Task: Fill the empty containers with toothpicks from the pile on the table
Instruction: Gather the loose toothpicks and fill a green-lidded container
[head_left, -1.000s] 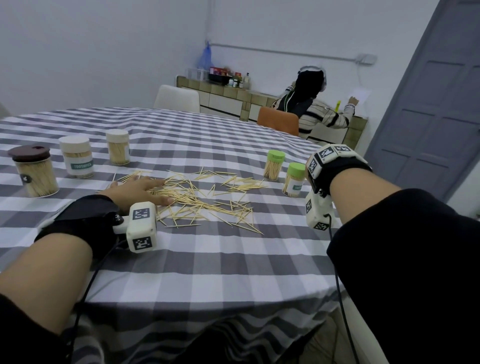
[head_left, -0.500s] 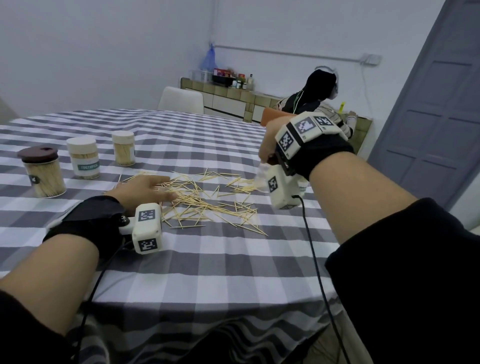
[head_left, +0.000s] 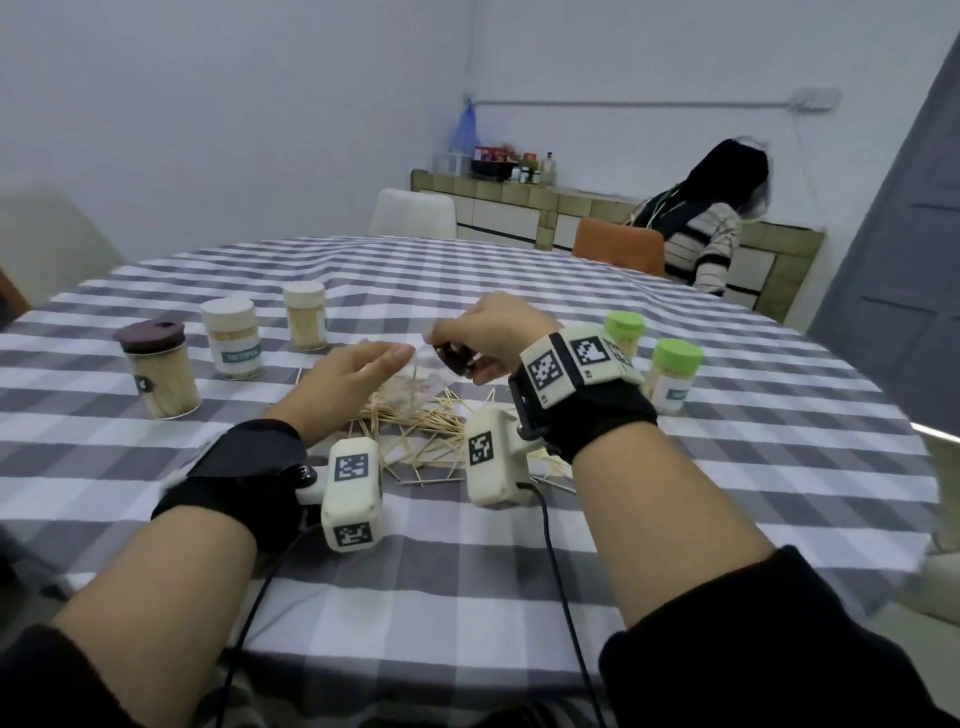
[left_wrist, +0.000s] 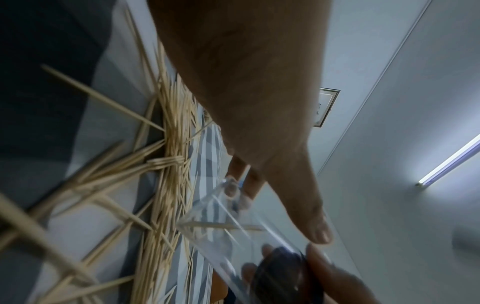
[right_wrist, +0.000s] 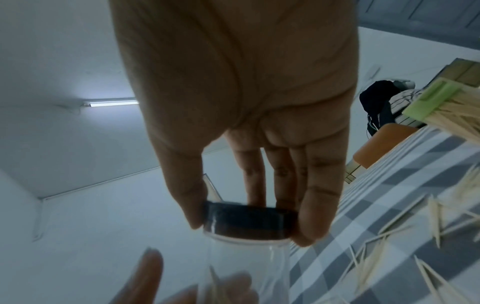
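A loose pile of toothpicks (head_left: 415, 423) lies on the checked table (head_left: 519, 571). My right hand (head_left: 467, 338) grips the dark lid (head_left: 457, 361) of a clear container (head_left: 421, 376) and holds it tilted just above the pile. The container (left_wrist: 228, 226) has only a toothpick or two inside. My left hand (head_left: 384, 364) is raised beside it, thumb (left_wrist: 319, 232) straight on one side and fingers on the other. I cannot tell whether they touch it. In the right wrist view, thumb and fingers clasp the lid (right_wrist: 249, 220).
A full brown-lidded jar (head_left: 156, 374) and two white-lidded jars (head_left: 231, 338) (head_left: 305, 317) stand at the left. Two green-lidded containers (head_left: 675, 374) (head_left: 623, 330) stand at the right behind my wrist. Chairs and a seated person (head_left: 711, 234) are beyond the table.
My right hand swung from the green-lidded containers to the middle, carrying the clear container down over the pile. My left hand lifted off the toothpicks and turned toward it.
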